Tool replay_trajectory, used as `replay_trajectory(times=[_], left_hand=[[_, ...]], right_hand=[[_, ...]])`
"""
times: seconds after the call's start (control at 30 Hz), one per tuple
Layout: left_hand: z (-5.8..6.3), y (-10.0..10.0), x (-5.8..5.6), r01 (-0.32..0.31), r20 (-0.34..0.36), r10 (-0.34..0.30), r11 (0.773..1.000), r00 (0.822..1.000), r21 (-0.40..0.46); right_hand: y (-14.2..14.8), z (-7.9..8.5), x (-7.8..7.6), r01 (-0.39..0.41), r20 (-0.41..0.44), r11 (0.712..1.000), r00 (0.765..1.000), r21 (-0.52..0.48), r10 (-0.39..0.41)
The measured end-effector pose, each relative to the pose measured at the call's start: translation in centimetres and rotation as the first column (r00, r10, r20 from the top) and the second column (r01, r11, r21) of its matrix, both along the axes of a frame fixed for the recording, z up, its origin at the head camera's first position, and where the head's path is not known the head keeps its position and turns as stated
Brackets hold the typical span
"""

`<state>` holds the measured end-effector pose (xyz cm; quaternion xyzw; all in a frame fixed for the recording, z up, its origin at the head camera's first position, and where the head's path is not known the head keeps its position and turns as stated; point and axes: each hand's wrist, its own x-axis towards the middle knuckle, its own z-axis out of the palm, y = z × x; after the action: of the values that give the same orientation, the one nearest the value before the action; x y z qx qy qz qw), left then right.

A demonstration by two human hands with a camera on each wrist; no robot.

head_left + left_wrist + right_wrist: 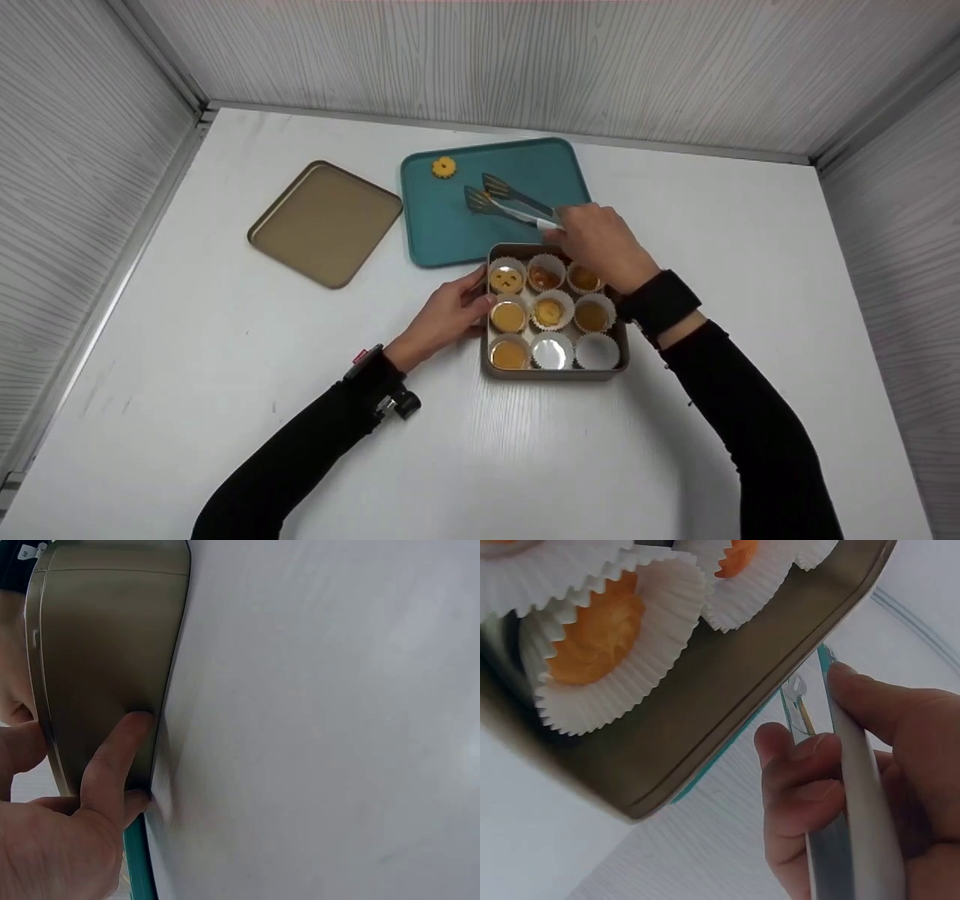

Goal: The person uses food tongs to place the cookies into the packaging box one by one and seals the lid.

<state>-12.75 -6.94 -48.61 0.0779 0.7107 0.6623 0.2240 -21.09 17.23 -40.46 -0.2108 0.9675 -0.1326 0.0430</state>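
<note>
My right hand [604, 244] holds a pair of tongs [536, 220] with slotted ends, its fingers wrapped round the handles. The slotted ends hang over the teal tray [442, 232], a speck of orange showing between them. A flower-shaped cookie [444, 167] lies near that tray's far left corner. At the near side stands a rectangular metal tin [559, 373] with rows of white paper cups. Most cups hold cookies, such as a face cookie [506, 280]; the near middle cup [552, 351] and near right cup [598, 352] are empty. My left hand [452, 311] grips the tin's left wall, thumb at the rim.
Left of the teal tray lies a flat gold-brown lid or tray [326, 225], its corner close to the tray's edge. The white table [375, 465] is bounded by grey panelled walls at the back and sides. My right forearm [750, 420] reaches past the tin's right side.
</note>
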Motion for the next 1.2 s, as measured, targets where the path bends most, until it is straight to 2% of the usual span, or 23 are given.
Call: replay_trajectory(times=[0.17,0.5,0.9,1.2], left_hand=[[0.0,0.0,0.0,-0.006,0.01,0.006,1.0,1.0,0.001],[0.1,-0.1,0.0,0.002,0.0,-0.002,1.0,1.0,-0.005],[0.0,-0.1,0.2,0.01,-0.002,-0.01,1.0,1.0,0.006],[-0.2,-0.1,0.1,-0.004,-0.014,0.003,1.0,1.0,-0.014]], right_hand=[[1.5,-0.1,-0.1,0.015,0.062,0.998,0.998,-0.057,-0.012],[3.9,0.4,1.1,0.025,0.11,0.997,0.994,-0.068,-0.018],[6.6,1.7,3.5,-0.014,0.03,0.991,0.999,-0.135,0.018],[9.1,2.9,6.7,-0.075,-0.075,0.991,0.995,-0.108,0.067]])
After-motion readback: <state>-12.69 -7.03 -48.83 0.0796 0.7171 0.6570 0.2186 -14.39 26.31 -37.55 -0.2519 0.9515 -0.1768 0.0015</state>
